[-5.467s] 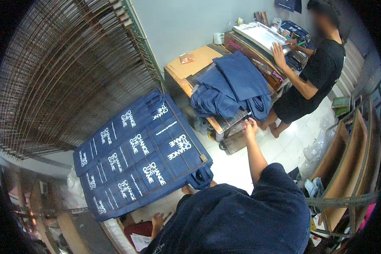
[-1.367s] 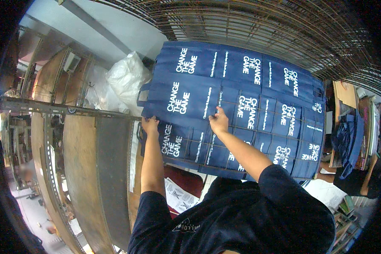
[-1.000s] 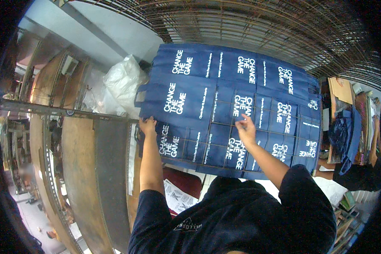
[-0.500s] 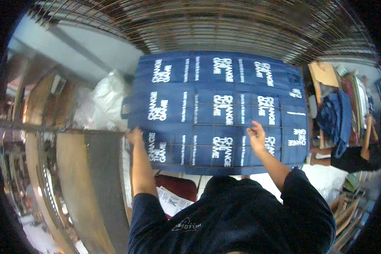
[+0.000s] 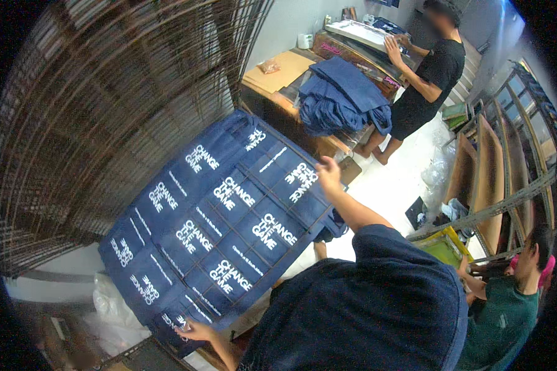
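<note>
Blue fabric panels with white print (image 5: 195, 198) lie flat across a wide wire rack tier. Dark wires (image 5: 254, 226) run over part of them. My left hand (image 5: 197, 332) is at the near left corner of the tier, its fingers stretched out over the cloth's edge. At the right edge, my right hand (image 5: 329, 176) is beside a printed panel with its fingers apart. Whether either hand touches the wire cannot be made out.
Stacked wire tiers (image 5: 105, 117) rise at the left. Beyond the right end, folded blue cloth (image 5: 340, 96) lies on a bench near a co-worker in black (image 5: 439, 74). Another person in green (image 5: 507, 315) is at the lower right, near wooden frames (image 5: 489, 179). Clear plastic bags (image 5: 114, 306) sit at the lower left.
My view has turned to the right, bringing the bench and two people into fuller sight. My right hand has gone from over the panels to the right edge; my left stays near the left end.
</note>
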